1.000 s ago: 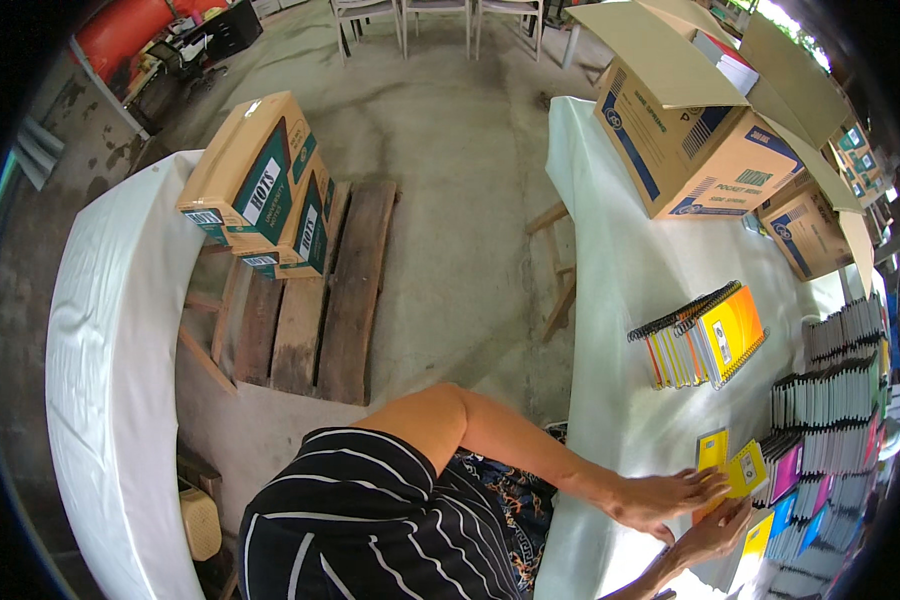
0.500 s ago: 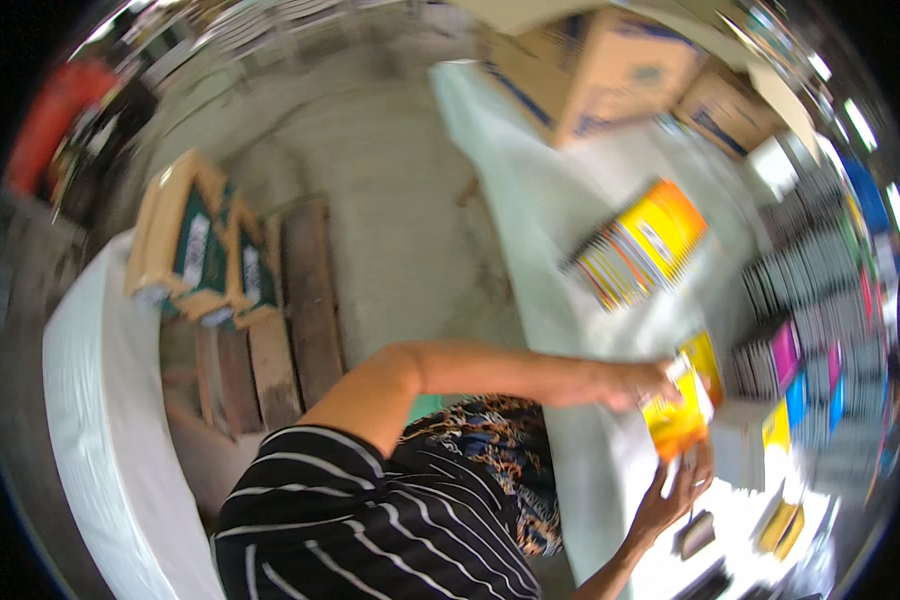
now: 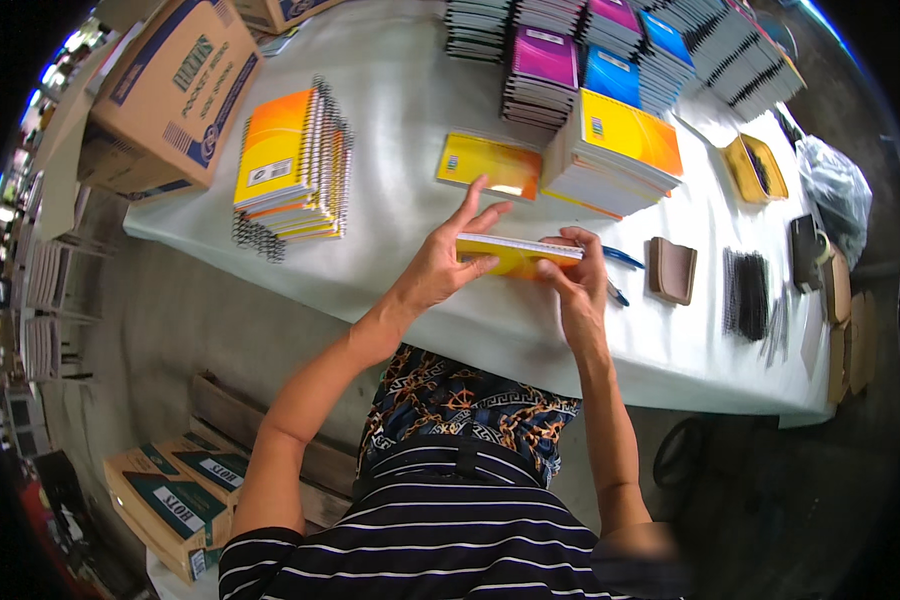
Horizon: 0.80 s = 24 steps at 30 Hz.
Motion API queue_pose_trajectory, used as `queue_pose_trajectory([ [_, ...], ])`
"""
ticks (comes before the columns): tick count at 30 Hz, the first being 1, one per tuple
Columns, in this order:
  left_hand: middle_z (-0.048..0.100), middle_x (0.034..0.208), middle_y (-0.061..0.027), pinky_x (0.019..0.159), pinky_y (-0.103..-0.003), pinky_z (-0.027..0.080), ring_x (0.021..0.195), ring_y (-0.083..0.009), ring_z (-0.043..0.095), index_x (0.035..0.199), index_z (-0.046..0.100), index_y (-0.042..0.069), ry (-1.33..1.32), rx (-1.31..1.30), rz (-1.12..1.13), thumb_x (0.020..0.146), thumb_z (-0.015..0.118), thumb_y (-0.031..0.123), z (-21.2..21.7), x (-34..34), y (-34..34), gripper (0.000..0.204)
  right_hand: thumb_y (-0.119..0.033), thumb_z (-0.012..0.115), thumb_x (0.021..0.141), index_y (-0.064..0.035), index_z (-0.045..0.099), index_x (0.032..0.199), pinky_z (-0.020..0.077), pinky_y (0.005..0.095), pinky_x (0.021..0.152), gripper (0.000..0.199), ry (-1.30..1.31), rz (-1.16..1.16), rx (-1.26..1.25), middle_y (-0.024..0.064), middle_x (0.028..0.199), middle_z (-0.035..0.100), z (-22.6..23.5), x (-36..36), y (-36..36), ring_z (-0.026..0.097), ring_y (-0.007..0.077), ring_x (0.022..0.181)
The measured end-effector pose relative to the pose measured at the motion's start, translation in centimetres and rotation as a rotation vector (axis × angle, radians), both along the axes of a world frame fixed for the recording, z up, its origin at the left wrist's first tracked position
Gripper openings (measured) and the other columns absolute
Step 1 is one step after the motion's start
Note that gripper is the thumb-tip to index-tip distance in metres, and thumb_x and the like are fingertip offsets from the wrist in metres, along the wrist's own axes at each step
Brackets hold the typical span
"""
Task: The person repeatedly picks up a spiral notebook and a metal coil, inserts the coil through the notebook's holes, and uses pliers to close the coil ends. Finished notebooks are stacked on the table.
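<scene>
Both hands hold a small notebook [image 3: 520, 262] with a yellow and orange cover, over the near side of the white table. Its white page edge faces up. My left hand [image 3: 435, 262] grips the left end, with some fingers reaching beyond it. Around the right end, the thumb and fingers of my right hand [image 3: 578, 275] are closed. Just beyond my hands lies another yellow notebook or cover [image 3: 490, 165]. A thick stack of yellow-topped notebooks [image 3: 625, 140] stands beside that. To the left, spiral-bound yellow and orange notebooks [image 3: 280, 165] are piled up.
Purple notebooks [image 3: 545, 58] and blue ones [image 3: 612, 75] are stacked at the back. Right of my hands lie a blue pen [image 3: 622, 257], a brown block [image 3: 672, 270], black binding wires [image 3: 745, 290] and a yellow tray [image 3: 755, 168]. A cardboard box [image 3: 175, 95] sits far left.
The view has swung round so the table lies in front of me. The notebook is now held level between both hands, its page edge up; before, its cover showed more.
</scene>
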<state>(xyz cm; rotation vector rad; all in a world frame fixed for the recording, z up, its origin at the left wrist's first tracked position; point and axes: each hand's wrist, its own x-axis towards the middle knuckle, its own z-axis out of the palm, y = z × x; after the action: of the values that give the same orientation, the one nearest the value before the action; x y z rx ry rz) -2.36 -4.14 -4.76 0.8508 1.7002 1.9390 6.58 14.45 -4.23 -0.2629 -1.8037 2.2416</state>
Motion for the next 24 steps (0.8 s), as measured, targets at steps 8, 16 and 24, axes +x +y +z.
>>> queue_pose_trajectory([
  [8, 0.026, 0.157, -0.0194, 0.117, -0.043, 0.023, 0.146, -0.0308, 0.023, 0.155, -0.005, 0.013, 0.243, -0.081, 0.181, 0.086, 0.072, 0.017, 0.5, 0.5, -0.3, 0.103, -0.003, 0.067, 0.089, -0.0036, 0.051, 0.102, 0.0472, 0.0263, 0.088, 0.021, 0.012, 0.068, 0.161, 0.0071, 0.110, 0.057, -2.1, 0.3, -0.7, 0.056, 0.0123, 0.101],
  [16, 0.042, 0.150, -0.0088, 0.110, -0.054, 0.032, 0.140, -0.0366, 0.033, 0.149, 0.035, 0.011, 1.260, -0.864, 0.128, 0.090, 0.061, 0.030, 4.2, 1.8, 3.7, 0.067, 0.006, 0.068, 0.083, -0.0012, 0.050, 0.115, 0.0478, 0.0313, 0.091, 0.037, 0.083, 0.140, 0.364, 0.0080, 0.109, 0.059, -1.4, 1.0, 0.1, 0.059, 0.0185, 0.101],
  [24, 0.059, 0.135, -0.0016, 0.105, -0.056, 0.040, 0.122, -0.0371, 0.056, 0.141, 0.049, 0.022, 1.175, -0.741, 0.020, 0.092, 0.059, 0.020, 4.8, 1.8, 3.6, 0.051, -0.010, 0.072, 0.080, 0.0008, 0.064, 0.097, 0.0520, 0.0373, 0.075, 0.021, -0.316, -0.787, 1.430, 0.0137, 0.098, 0.066, 0.6, 2.8, 27.2, 0.064, 0.0281, 0.090],
])
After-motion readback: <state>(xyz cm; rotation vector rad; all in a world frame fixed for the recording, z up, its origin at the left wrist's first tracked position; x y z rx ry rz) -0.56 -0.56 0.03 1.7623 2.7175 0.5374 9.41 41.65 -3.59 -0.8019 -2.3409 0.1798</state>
